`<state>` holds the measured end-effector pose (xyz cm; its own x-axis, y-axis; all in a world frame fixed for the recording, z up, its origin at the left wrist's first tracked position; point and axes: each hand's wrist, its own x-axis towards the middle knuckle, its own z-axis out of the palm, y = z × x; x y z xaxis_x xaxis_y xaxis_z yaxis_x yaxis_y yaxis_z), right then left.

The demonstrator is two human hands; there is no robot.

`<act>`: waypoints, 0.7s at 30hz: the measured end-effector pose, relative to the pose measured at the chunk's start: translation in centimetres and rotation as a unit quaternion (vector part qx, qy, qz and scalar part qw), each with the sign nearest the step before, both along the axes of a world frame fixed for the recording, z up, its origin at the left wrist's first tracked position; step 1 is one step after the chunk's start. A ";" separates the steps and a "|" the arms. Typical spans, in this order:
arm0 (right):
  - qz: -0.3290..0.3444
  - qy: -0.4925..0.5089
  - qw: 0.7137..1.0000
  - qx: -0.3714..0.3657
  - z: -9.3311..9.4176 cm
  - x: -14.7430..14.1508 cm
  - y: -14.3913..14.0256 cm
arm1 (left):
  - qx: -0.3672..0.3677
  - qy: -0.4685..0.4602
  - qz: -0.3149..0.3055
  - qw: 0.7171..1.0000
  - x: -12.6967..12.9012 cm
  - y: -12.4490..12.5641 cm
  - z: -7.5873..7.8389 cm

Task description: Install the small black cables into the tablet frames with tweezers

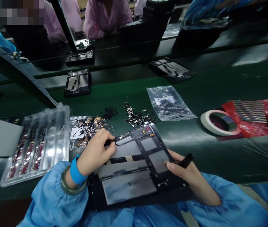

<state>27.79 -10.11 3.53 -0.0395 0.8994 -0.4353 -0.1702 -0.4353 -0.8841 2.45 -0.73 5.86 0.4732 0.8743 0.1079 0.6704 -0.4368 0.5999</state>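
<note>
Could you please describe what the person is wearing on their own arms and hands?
Both hands are bare, without gloves. Loose light-blue sleeves gathered at the cuffs cover both arms. The left wrist carries a bright blue wristband and a dark green bangle.

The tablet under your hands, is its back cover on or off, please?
Off: the tablet lies with its inner metal plates and circuit board exposed.

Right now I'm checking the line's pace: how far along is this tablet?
Done: the tablet lies open, with its grey plates and the small board at the top in place. In hand: the left hand presses a thin black cable along the top edge; the right hand steadies the side and holds a black tool. Left: no back cover on, and loose cables wait on the bench.
</note>
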 end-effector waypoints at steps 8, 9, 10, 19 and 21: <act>-0.014 0.037 0.999 -0.013 -0.3 -0.2 -0.2 | -0.086 -0.040 0.015 0.995 -0.3 1.0 0.5; -0.013 0.035 0.999 -0.010 -0.3 -0.2 -0.3 | -0.118 -0.056 0.001 0.991 -0.6 1.2 0.6; -0.010 0.032 0.999 -0.005 -0.3 -0.2 -0.4 | -0.154 -0.073 -0.010 0.985 -0.9 1.4 0.8; -0.004 0.024 1.000 0.011 -0.1 -0.2 -0.6 | -0.239 -0.110 0.034 0.964 -0.8 2.0 0.9; 0.006 0.016 1.000 0.013 -0.1 -0.2 -0.4 | -0.243 -0.111 0.039 0.963 -0.7 2.0 0.8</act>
